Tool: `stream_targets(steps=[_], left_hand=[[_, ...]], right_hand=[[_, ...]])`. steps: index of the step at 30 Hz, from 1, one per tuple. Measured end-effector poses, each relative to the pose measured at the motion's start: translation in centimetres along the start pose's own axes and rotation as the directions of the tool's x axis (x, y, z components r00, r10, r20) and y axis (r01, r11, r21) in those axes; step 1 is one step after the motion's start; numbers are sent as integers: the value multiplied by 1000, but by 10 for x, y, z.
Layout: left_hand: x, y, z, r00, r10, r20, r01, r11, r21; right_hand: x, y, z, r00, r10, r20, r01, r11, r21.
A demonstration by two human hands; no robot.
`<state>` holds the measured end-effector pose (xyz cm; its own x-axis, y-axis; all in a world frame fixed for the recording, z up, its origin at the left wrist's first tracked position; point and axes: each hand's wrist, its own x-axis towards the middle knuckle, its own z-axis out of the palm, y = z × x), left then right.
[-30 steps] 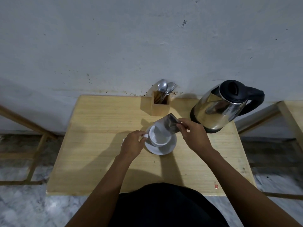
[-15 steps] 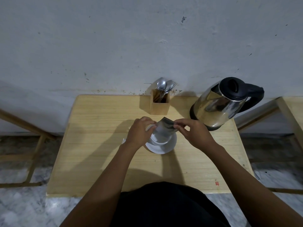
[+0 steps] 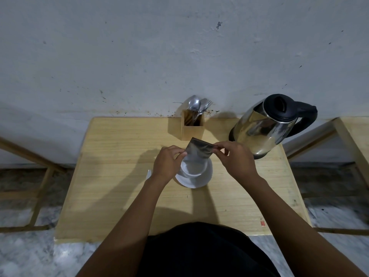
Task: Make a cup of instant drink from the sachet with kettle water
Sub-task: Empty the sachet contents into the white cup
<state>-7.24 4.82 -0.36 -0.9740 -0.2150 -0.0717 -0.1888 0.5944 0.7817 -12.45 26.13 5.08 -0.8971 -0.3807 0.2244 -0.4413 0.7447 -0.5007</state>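
A silvery sachet [image 3: 198, 150] is held just above a white cup [image 3: 193, 169] that stands on a white saucer [image 3: 203, 179] in the middle of the wooden table [image 3: 119, 176]. My left hand [image 3: 167, 163] pinches the sachet's left edge and my right hand [image 3: 236, 159] pinches its right top corner. The sachet's lower end hangs over the cup's mouth. A steel kettle [image 3: 265, 126] with a black lid and handle stands at the back right of the table, right of my right hand.
A wooden holder [image 3: 192, 127] with spoons and forks stands at the back edge against the wall. A small white scrap [image 3: 149, 174] lies left of my left wrist. Another wooden table [image 3: 357, 136] is at the far right, a wooden frame at the left.
My left hand left the cup's handle and took the sachet's left edge. The sachet, earlier held by the right hand alone, is now between both hands over the cup.
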Motion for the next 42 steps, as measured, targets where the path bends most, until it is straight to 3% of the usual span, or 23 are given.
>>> stream_targets(steps=[4, 11, 18, 21, 26, 37, 42], left_hand=[[-1, -2, 1, 1000, 1, -21, -1, 1000, 3], [-5, 0, 1, 1000, -2, -28, 1, 1000, -28], [-9, 13, -6, 997, -76, 9, 77, 982, -170], [-6, 23, -9, 999, -22, -39, 12, 968, -250], [-2, 26, -11, 998, 26, -56, -42, 953, -299], [-5, 29, -13, 999, -24, -40, 6, 919, -394], [-6, 31, -15, 998, -43, -54, 16, 908, -418]], right_hand=[[-1, -7, 1, 998, -21, -65, 15, 996, -89], [-2, -9, 5, 997, 62, -51, -62, 998, -10], [1, -5, 4, 998, 51, 34, -51, 999, -14], [2, -8, 5, 998, 3, 60, -1, 1000, -25], [4, -12, 7, 1000, -8, -30, 8, 1000, -14], [1, -17, 10, 994, 74, -86, -70, 996, 49], [1, -16, 6, 997, 79, -24, -77, 994, 76]])
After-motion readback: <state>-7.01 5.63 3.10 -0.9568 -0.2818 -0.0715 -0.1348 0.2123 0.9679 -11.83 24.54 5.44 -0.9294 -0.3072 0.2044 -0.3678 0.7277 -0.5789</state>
